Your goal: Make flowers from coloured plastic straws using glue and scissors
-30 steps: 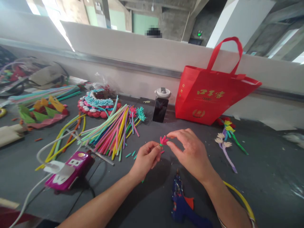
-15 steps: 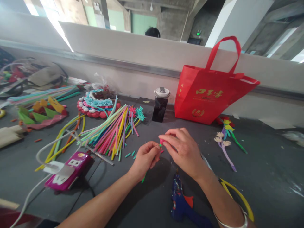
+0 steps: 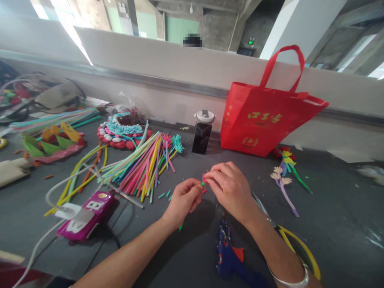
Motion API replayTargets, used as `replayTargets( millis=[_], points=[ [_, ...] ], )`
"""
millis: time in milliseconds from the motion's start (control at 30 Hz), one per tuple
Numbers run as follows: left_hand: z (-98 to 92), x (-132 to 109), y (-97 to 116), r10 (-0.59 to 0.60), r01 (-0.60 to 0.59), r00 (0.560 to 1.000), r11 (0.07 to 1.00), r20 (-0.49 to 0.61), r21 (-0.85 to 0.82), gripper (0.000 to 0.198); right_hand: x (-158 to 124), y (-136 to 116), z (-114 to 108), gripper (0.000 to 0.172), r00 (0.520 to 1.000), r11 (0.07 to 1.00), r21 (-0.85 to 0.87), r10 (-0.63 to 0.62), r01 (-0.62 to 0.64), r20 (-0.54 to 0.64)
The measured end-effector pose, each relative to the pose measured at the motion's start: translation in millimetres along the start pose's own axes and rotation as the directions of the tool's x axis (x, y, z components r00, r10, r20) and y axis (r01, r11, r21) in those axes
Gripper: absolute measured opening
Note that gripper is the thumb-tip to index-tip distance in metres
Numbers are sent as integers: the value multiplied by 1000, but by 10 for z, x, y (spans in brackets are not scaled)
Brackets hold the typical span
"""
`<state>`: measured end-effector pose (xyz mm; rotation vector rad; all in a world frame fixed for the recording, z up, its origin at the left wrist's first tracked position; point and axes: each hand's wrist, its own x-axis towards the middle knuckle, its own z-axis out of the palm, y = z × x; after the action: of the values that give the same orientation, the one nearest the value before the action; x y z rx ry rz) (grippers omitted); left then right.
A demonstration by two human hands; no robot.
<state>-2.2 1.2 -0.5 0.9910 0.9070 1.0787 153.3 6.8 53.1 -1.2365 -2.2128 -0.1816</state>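
Over the dark table, my left hand [image 3: 183, 200] is closed round the green stem of a small pink pipe-cleaner flower [image 3: 204, 180]; the stem's tip pokes out below the palm. My right hand [image 3: 229, 188] pinches the pink petals at the flower's top, fingers curled over it and hiding most of the bloom. Just to the left lies a fan of coloured pipe cleaners [image 3: 141, 164]. A blue glue gun [image 3: 229, 256] rests on the table below my right wrist.
A red tote bag [image 3: 264, 120] stands at the back right, a dark bottle with a white lid [image 3: 203, 134] beside it. Finished flowers [image 3: 285, 176] lie at right. A purple device [image 3: 87, 214] with white cable sits at left. Scissors with yellow handles [image 3: 288, 236] lie under my right forearm.
My right hand moved left onto the pink flower and closed over its petals, which were spread and visible a second ago. My left hand kept its hold on the stem.
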Motion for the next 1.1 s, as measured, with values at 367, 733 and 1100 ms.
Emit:
replayTargets(
  millis=[367,733,1100],
  points=[
    [-6,9,4,0,0,1000,1000,11,-2,24,6,-7,18,9,1000,1000,-11,21,-21,1],
    [-68,77,30,32,-44,988,996,-150,-83,22,-30,199,64,11,965,975,-14,219,-220,147],
    [-84,74,-15,-18,5,996,990,-91,-141,21,-162,305,538,10,805,978,-36,190,-206,562]
  ],
)
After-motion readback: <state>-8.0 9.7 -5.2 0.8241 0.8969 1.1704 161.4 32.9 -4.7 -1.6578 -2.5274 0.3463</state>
